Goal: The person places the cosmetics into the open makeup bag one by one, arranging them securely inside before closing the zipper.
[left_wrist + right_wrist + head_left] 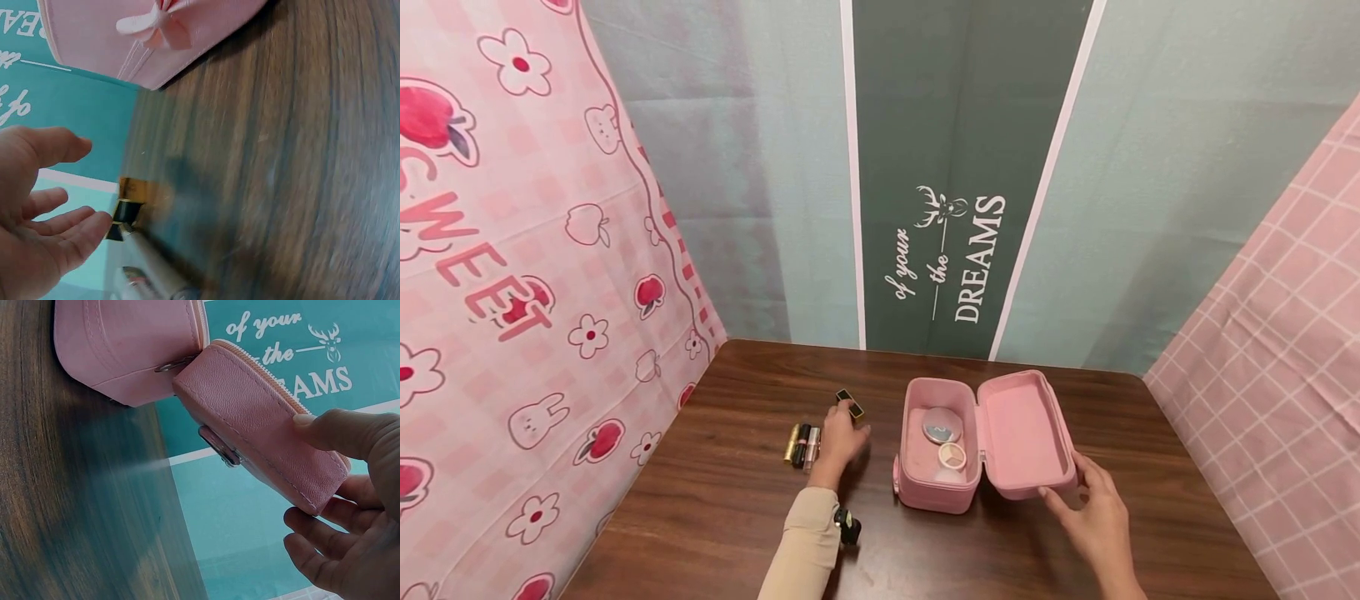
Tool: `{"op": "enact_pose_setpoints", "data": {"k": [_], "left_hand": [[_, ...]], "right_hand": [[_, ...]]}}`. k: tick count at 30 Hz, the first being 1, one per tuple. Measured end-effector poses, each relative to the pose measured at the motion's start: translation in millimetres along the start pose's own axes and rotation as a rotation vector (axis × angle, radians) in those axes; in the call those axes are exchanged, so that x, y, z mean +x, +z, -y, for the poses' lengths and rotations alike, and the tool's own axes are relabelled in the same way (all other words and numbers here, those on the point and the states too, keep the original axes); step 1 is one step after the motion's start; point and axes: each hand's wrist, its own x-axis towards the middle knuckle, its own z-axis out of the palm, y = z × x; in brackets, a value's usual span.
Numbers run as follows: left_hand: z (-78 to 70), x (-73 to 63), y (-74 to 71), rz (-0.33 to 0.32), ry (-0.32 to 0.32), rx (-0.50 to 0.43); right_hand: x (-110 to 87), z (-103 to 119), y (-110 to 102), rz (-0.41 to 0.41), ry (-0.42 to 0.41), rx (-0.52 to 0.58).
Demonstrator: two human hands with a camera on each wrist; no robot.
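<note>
A pink zippered cosmetic case [940, 496] stands on the table, its lid [1026, 429] swung out to the right. My right hand [1097, 517] grips the lid's outer edge; the right wrist view shows the thumb [337, 431] on the zipper side and fingers curled underneath. Inside the case lie a round compact [942, 425] and a smaller round palette [952, 456]. Left of the case, my left hand [842, 440] reaches over a black-and-gold lipstick tube [851, 404]. In the left wrist view, thumb and fingers are spread, with fingertips close by the tube [128, 209].
Several lipstick tubes [802, 446] in gold, black and silvery pink lie side by side left of my left hand. Printed curtains [940, 275] border the brown wooden table [700, 517] at the back and both sides. A pink bow [159, 25] decorates the case's front.
</note>
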Motion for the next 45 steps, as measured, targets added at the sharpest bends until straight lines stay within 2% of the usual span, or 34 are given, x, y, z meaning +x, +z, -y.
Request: {"op": "enact_pose_setpoints", "data": {"k": [7, 10, 14, 17, 23, 27, 33, 36, 45], "left_hand": [[2.3, 5.2, 13.5, -0.069, -0.053, -0.045], [4.1, 6.9, 16.4, -0.073, -0.084, -0.057], [8.2, 8.7, 18.8, -0.067, -0.117, -0.005], [10.9, 9.2, 19.4, -0.067, -0.119, 0.037], [10.9, 15.5, 20.5, -0.060, -0.142, 0.034], [9.1, 21.6, 21.7, -0.065, -0.188, 0.037], [8.2, 28.7, 24.9, -0.056, -0.300, 0.007], [8.7, 31.4, 26.6, -0.052, -0.336, 0.009], [9.3, 35.3, 25.0, -0.043, -0.339, 0.059]], "right_hand": [[-1.1, -0.7, 0.0, 0.001, 0.004, 0.002], [-1.8, -1.5, 0.6, -0.001, 0.003, 0.000], [-2.6, -2.1, 0.9, -0.002, 0.002, -0.004], [-2.8, -2.4, 0.5, -0.003, 0.000, 0.004], [-2.6, -2.3, 0.2, -0.012, 0.000, 0.010], [-2.6, -1.7, 0.5, -0.017, 0.000, 0.011], [-2.3, -1.1, 1.1, -0.014, 0.001, -0.001], [-2.3, -0.7, 1.4, -0.012, -0.002, 0.004], [-0.8, 0.5, 1.2, -0.008, 0.004, 0.003]]}}
